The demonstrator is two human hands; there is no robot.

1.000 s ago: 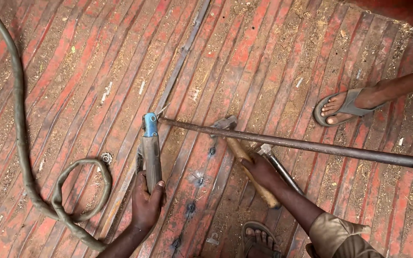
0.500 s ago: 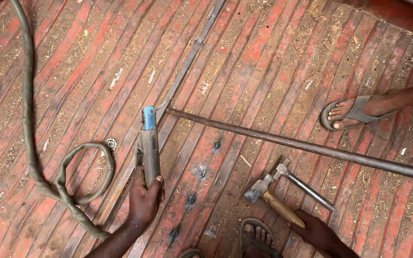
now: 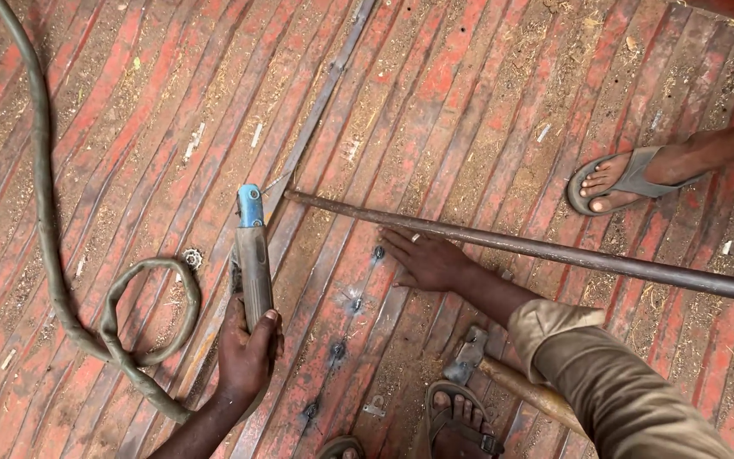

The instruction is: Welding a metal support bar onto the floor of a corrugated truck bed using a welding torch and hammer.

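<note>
Welding electrode holder [image 3: 252,255]: a worn grey-brown handle with a blue head, lying along the ribbed red metal floor [image 3: 486,102] with its head pointing up the frame, close to the near end of a long rusty steel rod [image 3: 537,248]. Far left, a thick grey cable [image 3: 44,212] runs down the floor and curls into 1 loop just beside the holder; a small toothed metal ring [image 3: 191,257] lies at the loop's upper edge. The left hand [image 3: 246,353] is closed around the holder's lower end, thumb over the top. To the right, the right hand [image 3: 426,259] lies flat and open on the floor, fingers spread, holding nothing, just below the rod. A row of dark weld spots [image 3: 354,302] dots the floor between the 2 hands. Below the right forearm's khaki sleeve [image 3: 613,382] a hammer [image 3: 486,365] lies on the floor, partly hidden. Upper right, another person's sandalled foot [image 3: 618,178] stands just above the rod.
</note>
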